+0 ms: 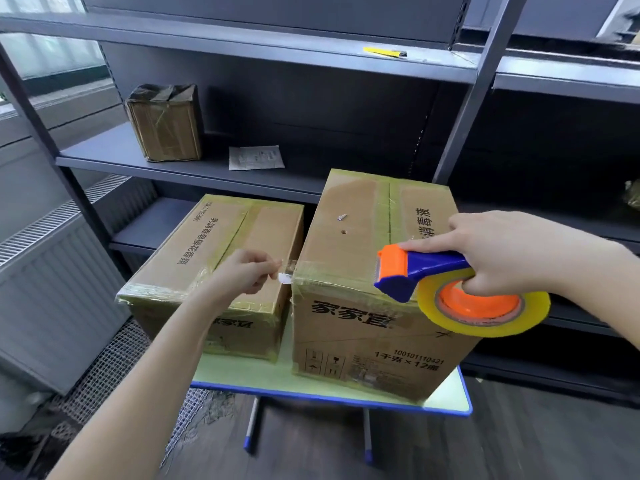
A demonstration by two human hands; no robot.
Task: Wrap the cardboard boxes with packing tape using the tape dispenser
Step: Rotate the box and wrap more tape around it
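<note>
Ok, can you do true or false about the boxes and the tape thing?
1. The right hand holds the tape dispenser. True.
2. The left hand holds nothing. False: it pinches the loose tape end.
3. Both boxes on the table are equally tall. False: the right box stands taller than the left box.
4. A small box sits on the shelf behind. True.
5. The tape dispenser is all green. False: it is blue and orange.
</note>
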